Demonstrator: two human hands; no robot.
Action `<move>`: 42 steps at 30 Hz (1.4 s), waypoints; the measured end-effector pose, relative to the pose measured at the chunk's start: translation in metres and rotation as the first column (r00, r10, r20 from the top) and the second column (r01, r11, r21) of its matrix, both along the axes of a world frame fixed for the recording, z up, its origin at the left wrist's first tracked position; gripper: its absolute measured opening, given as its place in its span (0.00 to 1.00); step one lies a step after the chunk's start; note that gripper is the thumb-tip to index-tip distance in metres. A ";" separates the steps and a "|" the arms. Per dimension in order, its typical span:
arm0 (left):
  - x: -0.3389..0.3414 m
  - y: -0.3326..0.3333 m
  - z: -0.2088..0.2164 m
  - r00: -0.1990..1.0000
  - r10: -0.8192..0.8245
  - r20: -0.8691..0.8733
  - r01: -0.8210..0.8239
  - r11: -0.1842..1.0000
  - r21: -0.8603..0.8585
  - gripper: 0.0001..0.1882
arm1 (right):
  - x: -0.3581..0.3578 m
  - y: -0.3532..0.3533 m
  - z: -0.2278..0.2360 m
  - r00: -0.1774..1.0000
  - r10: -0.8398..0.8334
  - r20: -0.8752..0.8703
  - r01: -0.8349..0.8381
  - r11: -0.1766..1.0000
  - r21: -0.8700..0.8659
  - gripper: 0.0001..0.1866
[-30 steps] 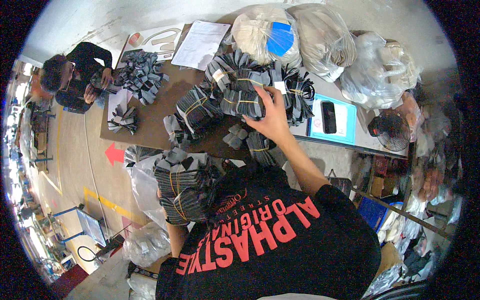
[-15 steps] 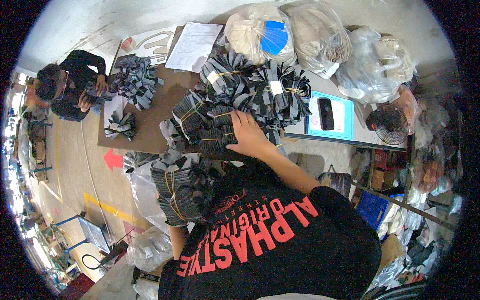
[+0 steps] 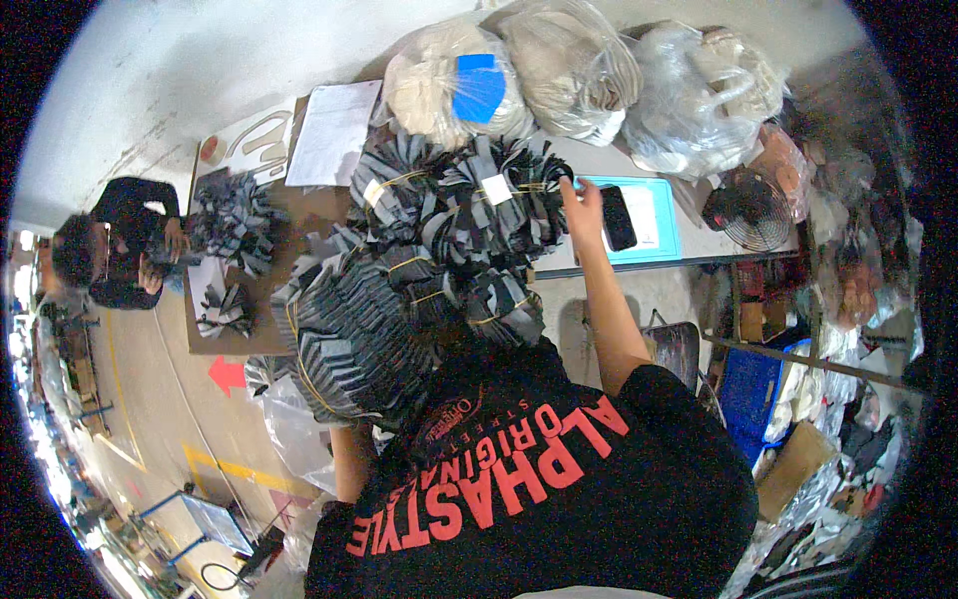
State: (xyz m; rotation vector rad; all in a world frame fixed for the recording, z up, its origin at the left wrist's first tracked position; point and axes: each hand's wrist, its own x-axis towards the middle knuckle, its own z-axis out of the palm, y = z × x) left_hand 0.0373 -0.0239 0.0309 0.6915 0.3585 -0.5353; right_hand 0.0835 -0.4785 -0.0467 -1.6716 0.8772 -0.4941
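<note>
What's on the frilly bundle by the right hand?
On the frilly grey-and-black strip bundle: a small white rectangular tag and a yellow band. What's under the tag is hidden.

Right hand (image 3: 584, 207) well forward, left forearm (image 3: 350, 465) lower

Tbl (image 3: 314, 208), brown L half, pale R: loose grey/blk strips (image 3: 235, 215) far L, paper sheet (image 3: 331, 135) at back, banded strip bundles (image 3: 504, 215) mid, clear bags (image 3: 569, 75) w/ beige pcs behind, lt-blue folder (image 3: 670, 222) w/ blk phone (image 3: 619, 218) on top, fan (image 3: 748, 212) R end.
</note>
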 end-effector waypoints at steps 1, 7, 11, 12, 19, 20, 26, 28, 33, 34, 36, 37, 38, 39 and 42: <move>0.009 -0.009 -0.001 1.000 -0.016 0.011 0.016 1.000 -0.013 0.27 | 0.003 0.001 -0.004 0.993 0.089 -0.084 -0.076 0.986 0.146 0.34; 0.073 -0.081 -0.004 0.988 -0.143 0.064 0.147 0.986 -0.075 0.26 | -0.005 -0.002 -0.036 0.846 0.533 0.007 -0.471 0.741 0.479 0.70; 0.101 -0.112 -0.009 0.977 -0.200 0.076 0.206 0.975 -0.088 0.26 | -0.007 0.005 -0.030 0.863 0.491 -0.117 -0.404 0.811 0.424 0.78; 0.107 -0.116 -0.008 0.976 -0.202 0.085 0.208 0.975 -0.078 0.26 | -0.005 0.013 -0.014 0.868 0.492 -0.067 -0.416 0.795 0.442 0.77; 0.125 -0.135 -0.009 0.962 -0.260 0.086 0.266 0.962 -0.062 0.26 | -0.015 0.038 -0.012 0.946 0.310 -0.094 -0.275 0.923 0.269 0.65; 0.126 -0.136 -0.010 0.960 -0.266 0.083 0.271 0.960 -0.063 0.26 | -0.018 0.039 -0.007 0.954 0.288 -0.082 -0.257 0.929 0.267 0.65; 0.124 -0.148 -0.015 0.950 -0.304 0.075 0.310 0.947 -0.083 0.25 | -0.032 0.018 0.024 0.984 0.174 0.038 -0.178 0.951 0.251 0.61; 0.125 -0.155 -0.013 0.947 -0.311 0.081 0.318 0.944 -0.089 0.25 | -0.037 0.006 0.071 0.989 0.150 -0.004 -0.145 0.961 0.235 0.63; 0.125 -0.177 -0.014 0.937 -0.338 0.086 0.346 0.931 -0.113 0.25 | -0.030 -0.055 0.075 0.982 0.174 -0.077 -0.155 0.967 0.201 0.60; 0.124 -0.183 -0.010 0.935 -0.343 0.089 0.352 0.930 -0.110 0.25 | -0.023 -0.069 0.061 0.973 0.228 -0.046 -0.204 0.932 0.301 0.58; 0.122 -0.197 -0.011 0.926 -0.369 0.085 0.377 0.919 -0.120 0.25 | -0.019 -0.084 0.041 0.938 0.330 -0.106 -0.273 0.893 0.357 0.55; 0.120 -0.207 -0.011 0.917 -0.391 0.080 0.398 0.908 -0.129 0.25 | -0.013 -0.095 -0.014 0.916 0.327 -0.232 -0.256 0.922 0.289 0.57; 0.121 -0.207 -0.013 0.920 -0.385 0.079 0.392 0.912 -0.123 0.25 | -0.009 -0.088 -0.021 0.885 0.376 -0.276 -0.329 0.923 0.202 0.77; 0.118 -0.209 -0.012 0.920 -0.384 0.075 0.390 0.913 -0.120 0.25 | -0.009 -0.087 -0.027 0.885 0.343 -0.315 -0.304 0.938 0.170 0.72; 0.113 -0.217 -0.013 0.922 -0.383 0.062 0.388 0.914 -0.121 0.25 | -0.017 -0.096 -0.045 0.955 0.269 -0.124 -0.251 0.958 0.142 0.50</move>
